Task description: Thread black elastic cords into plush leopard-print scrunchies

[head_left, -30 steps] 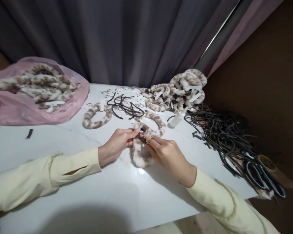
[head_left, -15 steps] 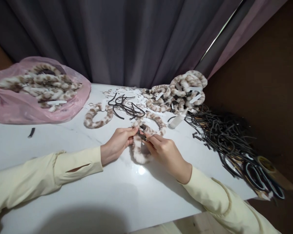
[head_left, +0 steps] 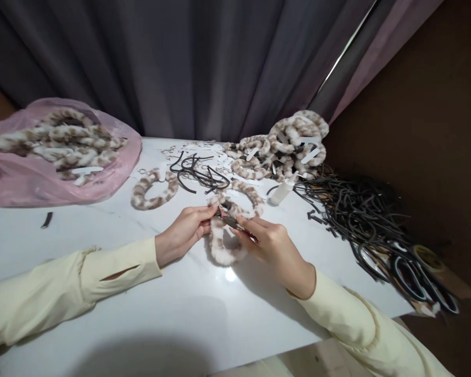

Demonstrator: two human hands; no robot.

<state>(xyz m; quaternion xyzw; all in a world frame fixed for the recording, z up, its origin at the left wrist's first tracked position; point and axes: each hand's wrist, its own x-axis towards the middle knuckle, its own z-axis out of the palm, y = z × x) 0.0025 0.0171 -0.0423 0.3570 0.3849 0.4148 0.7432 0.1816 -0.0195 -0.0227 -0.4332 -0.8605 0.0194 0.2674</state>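
My left hand [head_left: 188, 228] is closed in a pinch on the dark end of a white-and-brown furry loop [head_left: 223, 252], which hangs down to the tabletop between my hands. In my right hand [head_left: 275, 246] is a pair of pliers [head_left: 231, 222] with dark jaws and a bit of red handle showing. The jaws reach to the dark end beside my left fingertips; whether they grip it is hard to see. Just behind my hands lies another furry loop [head_left: 251, 196], and a finished-looking ring [head_left: 155, 189] with a white tag rests farther left.
A pink plastic bag [head_left: 118, 183] of furry loops stands at left. Black cords [head_left: 198, 173] lie mid-table. At right are a heap of tagged furry loops [head_left: 298, 133], a small white bottle [head_left: 281, 192] and a large tangle of black cords [head_left: 361, 209]. A black scrap [head_left: 47, 220] lies left.
The pliers have drawn slightly away to the right from my left fingertips, showing more of their jaws and red handle. My left hand keeps its pinch. The whole view has shifted a little.
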